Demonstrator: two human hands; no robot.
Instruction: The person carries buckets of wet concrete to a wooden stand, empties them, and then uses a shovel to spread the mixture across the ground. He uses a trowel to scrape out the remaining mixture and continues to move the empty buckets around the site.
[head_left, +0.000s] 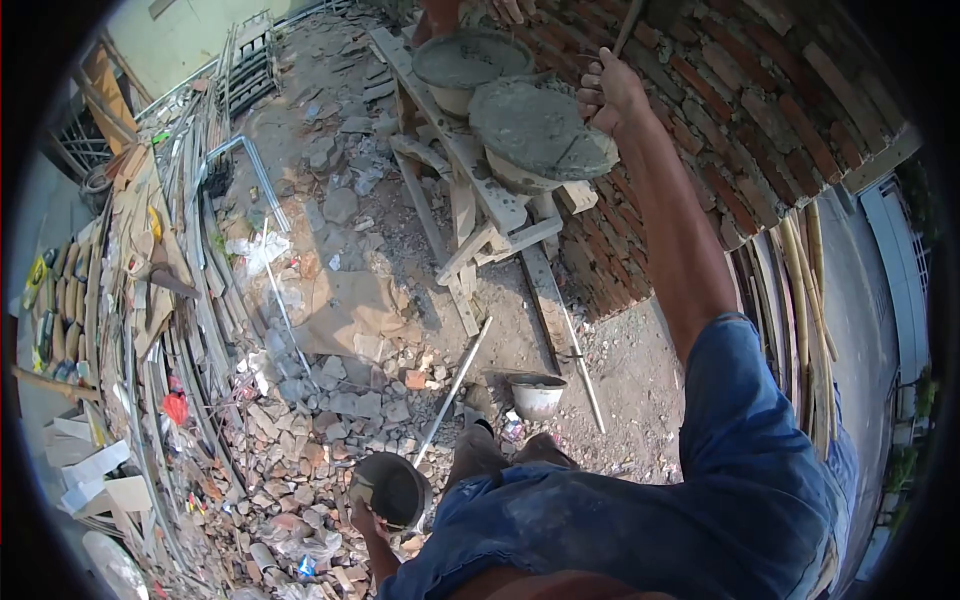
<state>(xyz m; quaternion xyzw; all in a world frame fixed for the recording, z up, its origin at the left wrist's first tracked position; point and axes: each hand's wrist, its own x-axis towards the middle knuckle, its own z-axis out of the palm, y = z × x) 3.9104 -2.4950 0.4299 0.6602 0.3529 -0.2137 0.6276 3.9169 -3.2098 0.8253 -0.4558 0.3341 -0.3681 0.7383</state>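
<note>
A building yard, seen from above: my right hand (pixel 610 92) is raised beside the brick wall (pixel 770 110), its grip closed round a thin handle (pixel 629 24) that runs up out of the frame, so I cannot tell what tool it belongs to. Just beside that hand sits a pan (pixel 541 130) heaped with wet grey mortar, and a second pan (pixel 470 58), equally full, stands touching it behind. Both rest on a rough wooden surface (pixel 470 175) of planks and props set against the wall. Low in the frame, my left hand (pixel 364 522) has its grip closed on the rim of a dark round bowl (pixel 390 489), held near my knee; its inside looks empty, though shadow hides much of it. On the ground between the two hands stands a pale bucket (pixel 537 396), with a metal rod (pixel 452 392) lying near it among broken bricks and rubble (pixel 330 400). Part of another person (pixel 438 14) shows at the top edge, behind the far pan. As far as I can judge, the wall has many courses laid, while the mortar in both pans is barely drawn on and the bowl carries none, so the work in hand looks well short of finished.
</note>
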